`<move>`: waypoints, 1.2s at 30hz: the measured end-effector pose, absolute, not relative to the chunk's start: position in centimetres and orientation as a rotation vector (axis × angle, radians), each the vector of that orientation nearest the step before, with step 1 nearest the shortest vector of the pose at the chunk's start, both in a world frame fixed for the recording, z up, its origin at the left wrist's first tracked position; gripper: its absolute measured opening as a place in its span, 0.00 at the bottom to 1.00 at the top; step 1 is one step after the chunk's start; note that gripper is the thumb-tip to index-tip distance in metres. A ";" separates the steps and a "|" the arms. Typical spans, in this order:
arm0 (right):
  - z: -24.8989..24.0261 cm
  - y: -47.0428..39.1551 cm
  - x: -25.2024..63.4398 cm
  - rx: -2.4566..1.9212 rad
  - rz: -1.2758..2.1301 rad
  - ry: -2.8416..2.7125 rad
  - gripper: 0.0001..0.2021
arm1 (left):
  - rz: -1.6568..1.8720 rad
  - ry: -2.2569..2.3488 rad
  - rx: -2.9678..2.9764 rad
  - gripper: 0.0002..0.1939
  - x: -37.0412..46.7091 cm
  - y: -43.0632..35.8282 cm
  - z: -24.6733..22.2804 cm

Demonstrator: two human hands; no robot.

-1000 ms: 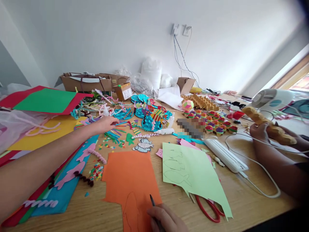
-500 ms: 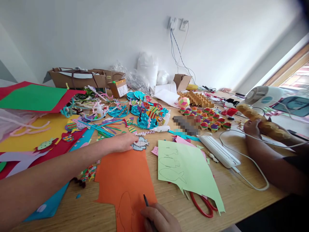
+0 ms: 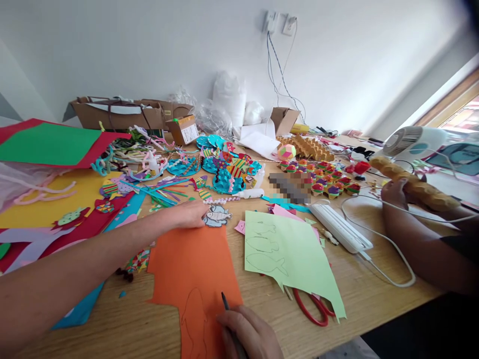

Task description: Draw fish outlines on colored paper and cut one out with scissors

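A sheet of orange paper (image 3: pixel 194 257) lies before me with a fish-like outline drawn on its lower part. My right hand (image 3: pixel 252 331) is closed around a dark pen (image 3: pixel 230 319), its end pointing up above the paper. At the sheet's far edge rests my left hand (image 3: pixel 192 214), palm down, fingers loosely stretched and seen from the back. Its fingertips are beside a cluster of grey-blue and white fish cutouts (image 3: pixel 218 216). To the right, a light green sheet (image 3: pixel 294 254) bears several drawn fish outlines and partly covers red-handled scissors (image 3: pixel 312 306).
A white power strip (image 3: pixel 340 227) with its cable lies right of the green sheet. Another person's hand (image 3: pixel 394 193) holds a brown egg-carton strip (image 3: pixel 415 184). Coloured paper (image 3: pixel 80 187), blue painted plates (image 3: pixel 183 167), a glue bottle (image 3: pixel 251 193) and cardboard boxes (image 3: pixel 119 117) crowd behind.
My left hand has drawn back slightly leftward, uncovering more of the fish cutouts. My right hand keeps the pen at nearly the same spot. The whole view has shifted a little.
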State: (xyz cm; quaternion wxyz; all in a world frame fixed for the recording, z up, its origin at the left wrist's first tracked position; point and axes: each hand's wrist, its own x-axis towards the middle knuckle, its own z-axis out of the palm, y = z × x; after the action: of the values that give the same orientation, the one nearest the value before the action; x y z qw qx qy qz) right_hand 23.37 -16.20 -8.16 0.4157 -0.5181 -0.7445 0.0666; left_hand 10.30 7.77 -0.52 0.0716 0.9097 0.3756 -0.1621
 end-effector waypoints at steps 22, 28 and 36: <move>-4.9 -16.0 24.2 -1.350 0.299 -1.692 0.13 | -0.258 1.176 2.707 0.12 10.3 8.4 -2.5; -1.3 -12.0 26.9 -1.428 0.186 -2.017 0.12 | -0.295 1.157 2.682 0.12 10.1 9.1 -2.6; -0.1 -3.4 26.1 -1.852 0.118 -2.435 0.14 | -0.353 1.183 2.658 0.12 10.0 8.0 -1.7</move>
State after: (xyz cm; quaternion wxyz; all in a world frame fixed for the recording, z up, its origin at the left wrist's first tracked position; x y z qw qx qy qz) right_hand 26.12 -3.35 -0.07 0.0401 -0.6046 -0.7946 0.0386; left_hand 10.04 7.97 -1.70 0.1054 0.9019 0.4015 -0.1198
